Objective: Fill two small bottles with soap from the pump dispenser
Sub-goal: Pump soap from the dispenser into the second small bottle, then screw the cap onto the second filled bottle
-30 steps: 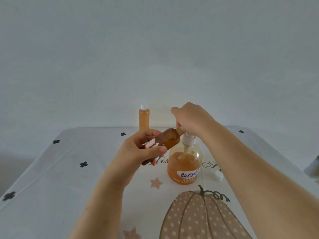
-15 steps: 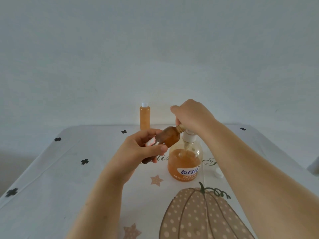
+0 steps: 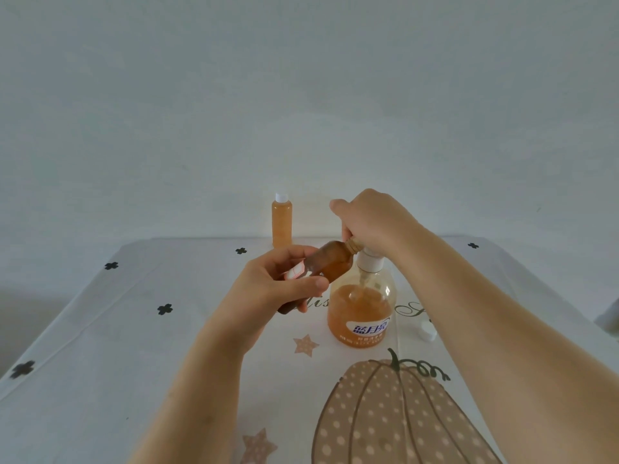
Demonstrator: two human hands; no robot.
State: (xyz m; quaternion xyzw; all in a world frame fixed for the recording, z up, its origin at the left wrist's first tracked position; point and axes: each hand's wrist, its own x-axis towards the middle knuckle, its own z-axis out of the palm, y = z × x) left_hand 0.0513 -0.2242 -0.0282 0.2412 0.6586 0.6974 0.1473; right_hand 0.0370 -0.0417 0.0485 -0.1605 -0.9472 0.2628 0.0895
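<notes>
You were at home, by the look of it, or somewhere just as domestic. The tabletop (image 3: 117,396) in front of you was covered with a white printed cloth (image 3: 207,269): a big dotted pumpkin (image 3: 395,420) with a curling green stem, tan stars (image 3: 305,344), little black cross marks (image 3: 164,309) and a line of curly script (image 3: 407,309). Behind it rose a plain, pale wall (image 3: 301,95). What stood on the cloth was household stuff: a shop-bought pump dispenser (image 3: 360,316) of orange soap with a blue-and-white brand label, and a capped small bottle (image 3: 281,222) back by the wall.
</notes>
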